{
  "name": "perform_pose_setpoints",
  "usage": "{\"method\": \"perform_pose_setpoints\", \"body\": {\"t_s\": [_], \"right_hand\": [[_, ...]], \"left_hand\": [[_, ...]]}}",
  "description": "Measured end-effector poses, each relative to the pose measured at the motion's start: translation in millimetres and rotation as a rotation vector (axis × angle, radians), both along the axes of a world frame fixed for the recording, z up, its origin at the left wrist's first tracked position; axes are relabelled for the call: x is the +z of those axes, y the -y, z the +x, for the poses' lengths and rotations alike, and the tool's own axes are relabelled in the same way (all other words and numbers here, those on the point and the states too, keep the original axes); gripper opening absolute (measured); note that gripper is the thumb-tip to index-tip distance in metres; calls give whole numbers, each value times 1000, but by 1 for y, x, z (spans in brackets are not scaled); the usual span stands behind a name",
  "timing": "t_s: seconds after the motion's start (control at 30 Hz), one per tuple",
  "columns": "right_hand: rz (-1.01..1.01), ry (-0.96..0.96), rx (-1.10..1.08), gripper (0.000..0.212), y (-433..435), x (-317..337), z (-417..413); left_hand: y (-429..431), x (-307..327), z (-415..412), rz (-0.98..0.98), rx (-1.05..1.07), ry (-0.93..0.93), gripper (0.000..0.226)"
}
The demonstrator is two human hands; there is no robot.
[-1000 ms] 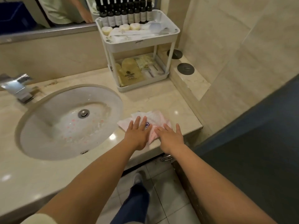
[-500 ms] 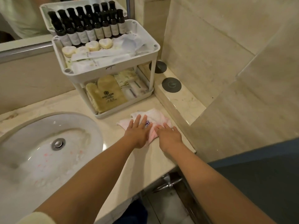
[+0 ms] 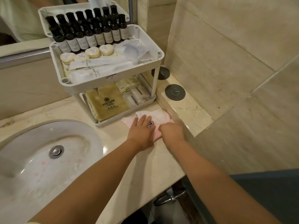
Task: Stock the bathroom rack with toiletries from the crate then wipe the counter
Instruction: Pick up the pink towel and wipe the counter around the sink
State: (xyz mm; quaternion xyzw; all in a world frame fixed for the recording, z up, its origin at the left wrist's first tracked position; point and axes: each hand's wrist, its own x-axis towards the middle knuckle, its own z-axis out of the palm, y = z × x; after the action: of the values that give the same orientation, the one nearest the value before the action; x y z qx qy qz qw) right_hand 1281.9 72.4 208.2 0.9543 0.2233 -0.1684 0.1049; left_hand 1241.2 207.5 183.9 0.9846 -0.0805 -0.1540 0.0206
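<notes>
A pink cloth [image 3: 159, 117] with a blue flower mark lies on the beige marble counter [image 3: 145, 165], just in front of the white two-tier rack [image 3: 113, 78]. My left hand [image 3: 141, 133] presses flat on the cloth, fingers spread. My right hand [image 3: 172, 130] rests on the cloth's right edge with its fingers curled down onto it. The rack's top tier holds several dark bottles [image 3: 90, 34], round soaps [image 3: 92, 52] and white sachets. Its lower tier holds a yellow-green packet [image 3: 106, 102] and small sachets.
A white oval sink [image 3: 40, 159] with a metal drain fills the left. A raised marble ledge [image 3: 186, 109] with two dark round discs [image 3: 175, 92] runs along the right wall. A mirror stands behind the rack. The counter's front edge is near my forearms.
The view has moved closer to the rack and right. Both hands have slid the cloth farther back toward the rack and the ledge. My right hand's fingers have curled.
</notes>
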Motion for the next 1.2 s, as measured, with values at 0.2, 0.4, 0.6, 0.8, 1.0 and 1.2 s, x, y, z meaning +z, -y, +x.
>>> {"method": "perform_pose_setpoints", "body": {"t_s": [0.2,0.4,0.6,0.8,1.0,1.2], "right_hand": [[151,66,70,16,5,10,4],[550,7,-193,10,1,40,13],[829,34,-169,19,-10,93,33],[883,106,-30,18,-2,112,25],[633,-15,48,21,28,77,-5],[369,-241,100,30,60,32,-42]], "left_hand": [[2,18,-14,-16,51,268,51],[-8,57,-1,-254,359,277,20],[-16,109,13,-224,448,551,27],[-17,128,-6,-219,386,695,30],[1,91,-44,-49,260,419,22],[33,42,-78,-78,238,73,30]]}}
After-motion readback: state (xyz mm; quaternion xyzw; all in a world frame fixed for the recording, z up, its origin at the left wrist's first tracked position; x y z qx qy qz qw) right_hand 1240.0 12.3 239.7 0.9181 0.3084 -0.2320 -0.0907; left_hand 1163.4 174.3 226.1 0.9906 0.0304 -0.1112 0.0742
